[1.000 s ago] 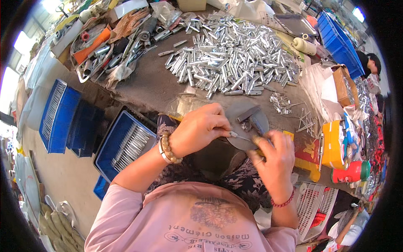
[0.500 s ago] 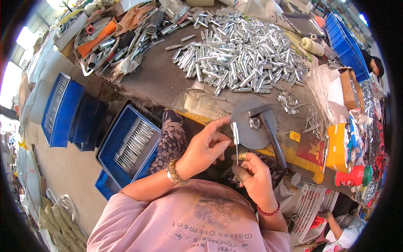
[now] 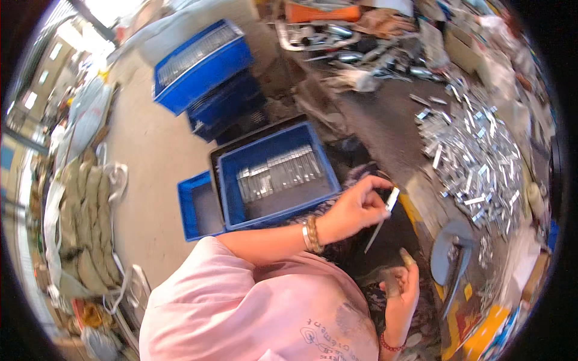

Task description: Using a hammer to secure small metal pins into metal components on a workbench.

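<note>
Silvery tube [image 3: 392, 198], thin rod [image 3: 373, 236] at its end: we pinch it in the left hand [image 3: 354, 213], right of the blue bin [image 3: 232, 195]. Right hand [image 3: 402, 290] empty, loosely spread. Best we grip firmly, rod clear of the bin.

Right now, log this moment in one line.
left hand: holding silver tube with thin rod | right hand: open, nothing held | nearest blue bin: slender metal parts inside

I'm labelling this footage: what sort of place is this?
Probably a metal-parts workshop: a heap of shiny metal pieces lies on the worktable, a blue bin holds long metal parts side by side, and the left hand grips a metal rod.
</note>
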### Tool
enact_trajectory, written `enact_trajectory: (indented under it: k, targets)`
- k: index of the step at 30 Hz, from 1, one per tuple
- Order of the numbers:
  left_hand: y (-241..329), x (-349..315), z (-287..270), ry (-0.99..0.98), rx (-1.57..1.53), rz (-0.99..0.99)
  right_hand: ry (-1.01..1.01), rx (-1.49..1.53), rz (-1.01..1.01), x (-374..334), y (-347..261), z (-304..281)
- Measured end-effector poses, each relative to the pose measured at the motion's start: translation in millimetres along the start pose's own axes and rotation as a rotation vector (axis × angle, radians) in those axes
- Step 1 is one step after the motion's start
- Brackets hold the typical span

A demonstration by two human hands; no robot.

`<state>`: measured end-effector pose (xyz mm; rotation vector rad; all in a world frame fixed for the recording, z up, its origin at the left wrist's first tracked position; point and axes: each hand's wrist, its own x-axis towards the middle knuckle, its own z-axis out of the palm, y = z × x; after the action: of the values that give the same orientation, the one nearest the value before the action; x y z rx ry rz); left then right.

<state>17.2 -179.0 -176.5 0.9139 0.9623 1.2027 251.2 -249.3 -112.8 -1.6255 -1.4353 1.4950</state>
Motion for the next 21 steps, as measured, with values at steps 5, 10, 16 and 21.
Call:
enact_trajectory:
  k: [5,10,16,21]
  targets:
    - [-6.4,-29.6,-128.8,0.524,0.229,-0.131,0.022,0.035,0.013,9.0,20.7,2.8]
    - [-87.3,-65.5,-291.5,0.855,0.479,-0.366,-0.047,0.059,0.052,18.0,29.9,4.9]
    - [-113.0,-68.5,-334.1,0.984,0.597,-0.568,-0.091,0.087,0.077,21.3,30.6,8.2]
    - [-103.7,-53.8,-321.0,0.933,0.714,-0.519,-0.044,0.056,0.122,18.0,27.6,8.5]
